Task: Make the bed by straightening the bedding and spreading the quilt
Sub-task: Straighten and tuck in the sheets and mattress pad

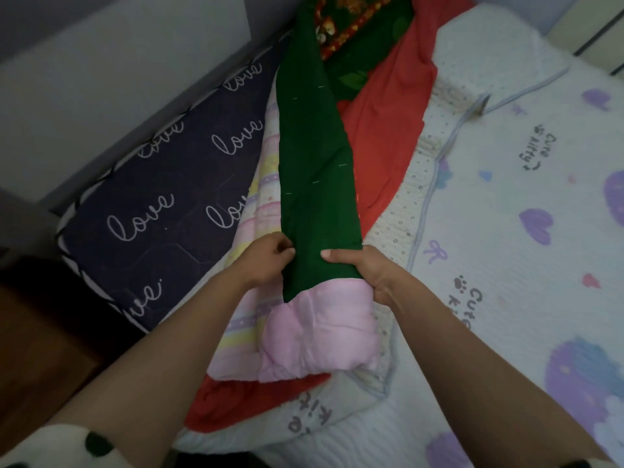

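The left hand [266,256] and right hand [361,270] grip the green quilt [314,163], bunched toward 12 o'clock; best spread evenly toward 3 o'clock

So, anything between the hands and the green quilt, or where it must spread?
Nothing between: the left hand and right hand grip the green quilt. Under it, a rumpled red blanket and striped sheet lie bunched on the bed.

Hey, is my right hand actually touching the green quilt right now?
Touching. The head view shows the right hand gripping the green quilt, with the thumb lying flat on the green fabric and no gap between them.
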A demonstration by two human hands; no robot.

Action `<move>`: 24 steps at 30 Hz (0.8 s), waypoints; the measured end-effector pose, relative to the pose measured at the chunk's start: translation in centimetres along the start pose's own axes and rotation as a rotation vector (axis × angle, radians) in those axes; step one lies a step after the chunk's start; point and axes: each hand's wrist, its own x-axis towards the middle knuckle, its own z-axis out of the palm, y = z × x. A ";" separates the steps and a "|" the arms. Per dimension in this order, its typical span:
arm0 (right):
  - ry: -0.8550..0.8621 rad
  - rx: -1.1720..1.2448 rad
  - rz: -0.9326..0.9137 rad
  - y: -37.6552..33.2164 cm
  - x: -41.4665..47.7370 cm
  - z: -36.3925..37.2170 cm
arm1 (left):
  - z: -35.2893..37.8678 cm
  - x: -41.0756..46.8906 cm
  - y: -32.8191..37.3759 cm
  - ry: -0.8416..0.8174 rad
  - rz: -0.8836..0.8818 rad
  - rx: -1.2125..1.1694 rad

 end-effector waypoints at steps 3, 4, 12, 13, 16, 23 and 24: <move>0.068 -0.010 -0.065 -1.2 -0.8 4.1 | -2.7 -2.6 -0.5 0.004 -0.083 -0.242; 0.082 -0.009 -0.092 -1.7 -1.1 5.9 | -3.8 -3.5 -1.1 0.007 -0.097 -0.281; 0.118 0.037 -0.238 -4.1 -1.3 19.2 | -10.9 -9.0 -6.9 0.170 -0.122 -0.824; 0.124 0.034 -0.235 -4.2 -0.9 20.7 | -11.8 -9.5 -7.7 0.190 -0.128 -0.871; 0.135 0.033 -0.233 -4.7 0.0 24.4 | -13.8 -10.9 -9.7 0.192 -0.130 -0.908; 0.144 0.003 -0.194 -5.4 4.2 35.3 | -20.2 -10.1 -12.7 0.952 -1.196 -1.080; 0.151 -0.004 -0.190 -5.4 5.1 36.8 | -21.1 -10.3 -12.9 0.994 -1.313 -1.073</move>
